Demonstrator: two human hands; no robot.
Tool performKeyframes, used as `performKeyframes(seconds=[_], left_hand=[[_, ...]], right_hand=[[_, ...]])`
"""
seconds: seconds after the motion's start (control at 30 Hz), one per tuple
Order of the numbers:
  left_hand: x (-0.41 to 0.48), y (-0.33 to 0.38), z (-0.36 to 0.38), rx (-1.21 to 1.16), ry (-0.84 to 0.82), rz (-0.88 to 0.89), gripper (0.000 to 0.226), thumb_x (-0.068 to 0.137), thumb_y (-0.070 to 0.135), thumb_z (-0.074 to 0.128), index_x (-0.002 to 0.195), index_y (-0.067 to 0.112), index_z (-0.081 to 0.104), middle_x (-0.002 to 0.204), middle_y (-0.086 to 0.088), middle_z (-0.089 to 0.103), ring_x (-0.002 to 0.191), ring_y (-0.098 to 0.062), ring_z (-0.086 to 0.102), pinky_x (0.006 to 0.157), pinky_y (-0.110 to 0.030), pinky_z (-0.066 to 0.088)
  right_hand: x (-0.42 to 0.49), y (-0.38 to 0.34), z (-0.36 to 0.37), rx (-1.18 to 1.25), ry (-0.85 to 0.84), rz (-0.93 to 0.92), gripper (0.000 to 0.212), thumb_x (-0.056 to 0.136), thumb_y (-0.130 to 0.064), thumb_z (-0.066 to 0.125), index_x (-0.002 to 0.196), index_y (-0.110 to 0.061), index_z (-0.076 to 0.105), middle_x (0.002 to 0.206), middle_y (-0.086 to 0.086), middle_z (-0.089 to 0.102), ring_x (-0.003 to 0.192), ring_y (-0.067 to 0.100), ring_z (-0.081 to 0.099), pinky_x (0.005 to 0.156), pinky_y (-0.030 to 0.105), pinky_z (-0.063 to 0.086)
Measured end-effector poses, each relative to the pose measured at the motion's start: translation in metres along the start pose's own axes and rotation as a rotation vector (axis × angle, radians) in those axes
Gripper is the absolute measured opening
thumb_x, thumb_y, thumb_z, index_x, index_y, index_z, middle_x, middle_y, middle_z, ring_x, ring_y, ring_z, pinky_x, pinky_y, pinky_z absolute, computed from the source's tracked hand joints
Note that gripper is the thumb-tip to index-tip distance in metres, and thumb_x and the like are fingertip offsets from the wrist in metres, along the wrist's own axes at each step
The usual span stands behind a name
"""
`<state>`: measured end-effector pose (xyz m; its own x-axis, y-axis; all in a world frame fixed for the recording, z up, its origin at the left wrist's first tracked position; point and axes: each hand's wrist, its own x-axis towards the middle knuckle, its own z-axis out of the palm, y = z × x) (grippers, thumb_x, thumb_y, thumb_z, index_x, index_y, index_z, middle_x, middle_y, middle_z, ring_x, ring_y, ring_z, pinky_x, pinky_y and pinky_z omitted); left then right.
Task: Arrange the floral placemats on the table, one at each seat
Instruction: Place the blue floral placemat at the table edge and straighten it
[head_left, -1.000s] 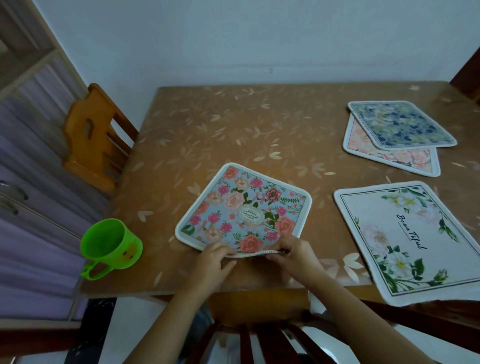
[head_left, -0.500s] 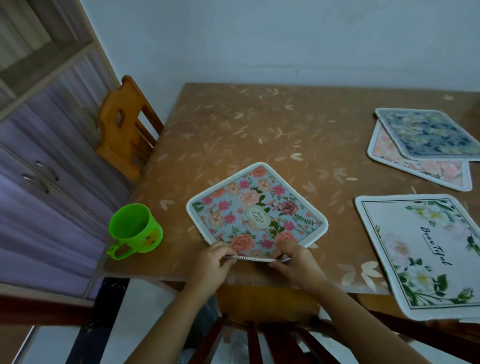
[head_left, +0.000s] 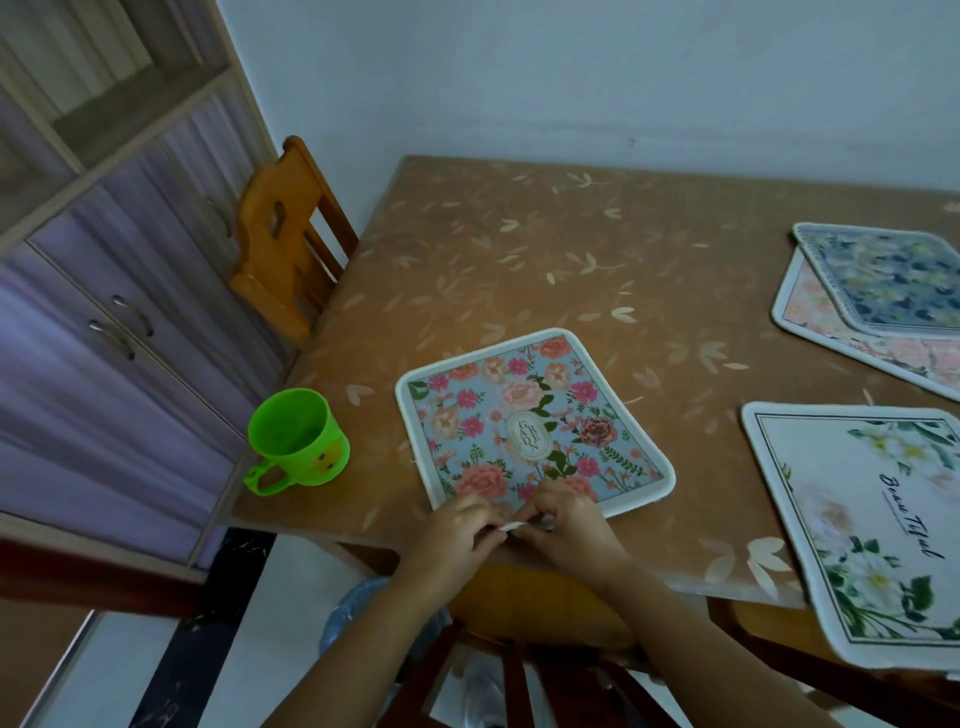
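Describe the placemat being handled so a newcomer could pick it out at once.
On the brown leaf-patterned table, look beside the green mug at the near edge. The placemat there has its near rim pinched by the left hand and right hand. Unlike the white mat and the stacked dark-blue mat and pink mat, it is pale blue with pink roses around an oval label.

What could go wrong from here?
The left hand and right hand pinch the blue floral placemat at its near edge; swinging it left may knock the green mug, standing close to the corner of the table. The white placemat overhangs the near edge and could slip off if brushed.
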<state>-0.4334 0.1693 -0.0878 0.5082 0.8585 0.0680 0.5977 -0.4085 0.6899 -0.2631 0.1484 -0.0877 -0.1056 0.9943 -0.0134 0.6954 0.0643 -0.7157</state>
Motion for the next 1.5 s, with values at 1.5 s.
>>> performKeyframes(seconds=[1.5], left_hand=[[0.026, -0.016, 0.039, 0.136, 0.004, 0.030, 0.007, 0.083, -0.007, 0.056, 0.085, -0.006, 0.062, 0.088, -0.018, 0.061, 0.082, -0.029, 0.058, 0.072, -0.027, 0.041]], right_hand=[[-0.042, 0.088, -0.046, -0.157, 0.185, 0.246, 0.010, 0.072, -0.007, 0.073, 0.079, -0.005, 0.067, 0.090, 0.008, 0.060, 0.088, 0.023, 0.056, 0.068, 0.026, 0.043]])
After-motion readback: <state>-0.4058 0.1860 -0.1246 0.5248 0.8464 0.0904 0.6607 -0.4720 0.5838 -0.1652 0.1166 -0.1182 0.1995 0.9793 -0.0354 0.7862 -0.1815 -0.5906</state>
